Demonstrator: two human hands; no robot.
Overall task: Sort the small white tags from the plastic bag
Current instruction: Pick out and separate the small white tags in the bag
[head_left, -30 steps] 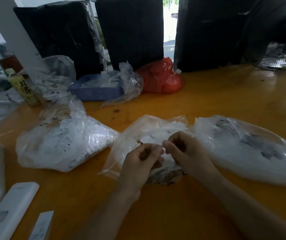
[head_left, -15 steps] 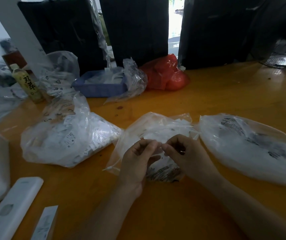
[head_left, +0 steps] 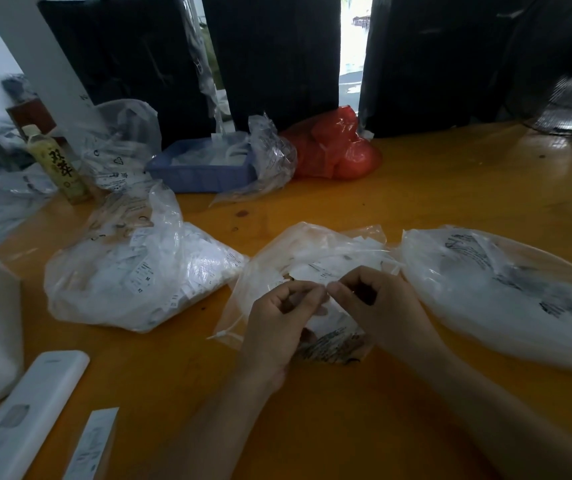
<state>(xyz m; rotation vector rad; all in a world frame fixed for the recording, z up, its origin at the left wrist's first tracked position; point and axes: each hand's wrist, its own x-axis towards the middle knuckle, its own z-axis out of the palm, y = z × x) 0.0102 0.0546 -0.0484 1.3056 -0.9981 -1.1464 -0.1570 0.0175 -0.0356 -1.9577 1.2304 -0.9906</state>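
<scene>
Orange wooden table [head_left: 433,188] fills the head view, with dark covered stacks and a strip of daylight along the far side. At the near centre our left hand [head_left: 277,323] and right hand [head_left: 378,306] meet over the middle plastic bag [head_left: 298,251], fingers curled, fingertips pinching what looks like one of the small white tags [head_left: 312,271] between them; the rest lie loose inside that bag. Compared with a second ago, our hands have lifted slightly off the bag and the thumbs have closed together, so we judge a tag is being separated for sorting, with most of the pile still to go. To the left a fuller bag [head_left: 139,271] shows tags marked "M" and "XS". To the right lies another bag [head_left: 506,289] with dark print we cannot read. On the far left, a bottle [head_left: 56,164] carries two Chinese characters, "双萃" as far as we can tell. A blue tray [head_left: 205,171] and a red bag [head_left: 333,150] sit far centre.
</scene>
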